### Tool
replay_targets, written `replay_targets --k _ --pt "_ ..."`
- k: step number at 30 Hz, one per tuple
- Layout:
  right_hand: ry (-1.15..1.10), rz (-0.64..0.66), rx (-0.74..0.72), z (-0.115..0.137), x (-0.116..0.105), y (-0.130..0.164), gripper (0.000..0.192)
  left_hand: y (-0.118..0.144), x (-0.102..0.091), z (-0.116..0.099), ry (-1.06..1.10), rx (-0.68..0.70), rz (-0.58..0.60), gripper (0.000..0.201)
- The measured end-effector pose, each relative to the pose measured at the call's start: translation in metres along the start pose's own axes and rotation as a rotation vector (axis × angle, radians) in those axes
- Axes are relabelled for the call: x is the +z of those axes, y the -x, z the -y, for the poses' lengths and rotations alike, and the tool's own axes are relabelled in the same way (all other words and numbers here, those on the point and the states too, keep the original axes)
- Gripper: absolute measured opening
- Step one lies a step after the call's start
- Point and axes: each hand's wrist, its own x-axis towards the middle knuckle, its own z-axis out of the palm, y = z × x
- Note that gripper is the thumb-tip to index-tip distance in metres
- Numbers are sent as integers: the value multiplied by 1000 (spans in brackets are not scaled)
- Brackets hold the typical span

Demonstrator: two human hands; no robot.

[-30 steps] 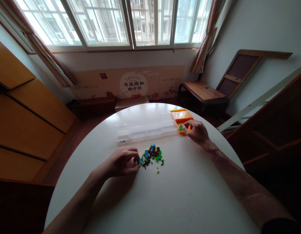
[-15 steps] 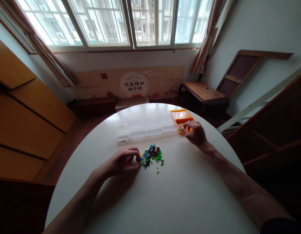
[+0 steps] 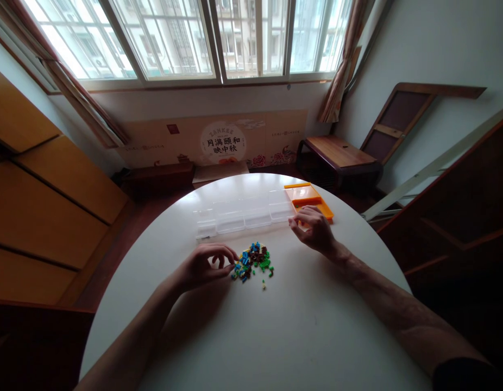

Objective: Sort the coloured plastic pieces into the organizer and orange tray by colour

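A small heap of tiny building bricks, blue, brown, green and yellow, lies on the white round table. My left hand is at the heap's left edge, its bent index finger and thumb slightly apart at the bricks. No brick shows clearly between them. My right hand hovers in front of the orange box, fingers loosely curled and apart, with nothing visible in them. It hides part of the box's front compartment. Left of that box stands a row of clear plastic compartments.
One pale brick lies apart in front of the heap. Beyond the table are a wooden stool, a printed cardboard panel and the window. An orange-brown cabinet stands on the left.
My right hand has drawn back from the orange box, toward the left and nearer me; the green piece at its fingertips no longer shows. My left fingertips have shifted slightly and parted a little.
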Motion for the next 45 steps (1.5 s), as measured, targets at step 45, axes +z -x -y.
replay_targets --k 45 --pt "-321 322 -472 60 19 12 9 -15 67 -13 -26 -5 -240 27"
